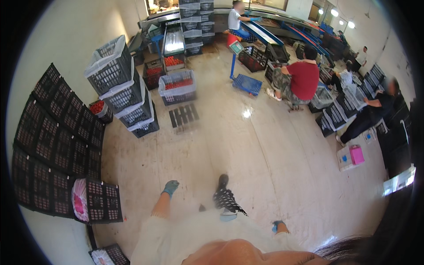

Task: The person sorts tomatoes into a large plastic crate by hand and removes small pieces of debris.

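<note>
My left hand (171, 187), in a blue-green glove, hangs over the floor left of my forward boot (223, 180). Its fingers look loosely curled, and nothing shows in them. At the lower right, my right hand (278, 226) wears a blue glove and is partly out of sight; its fingers are hard to make out. Neither hand touches anything visible. Ahead on the floor stands a lined crate of red fruit (177, 88), with a flat dark slotted piece (184, 115) in front of it. A tall stack of lined black crates (121, 88) rises to the left.
Black crates (57, 145) line the left wall. A blue platform scale (246, 84) stands ahead. A person in a red shirt (304, 79) sits at the right, near a standing person in black (375, 108) and more crates. A white box (346, 159) is on the right floor.
</note>
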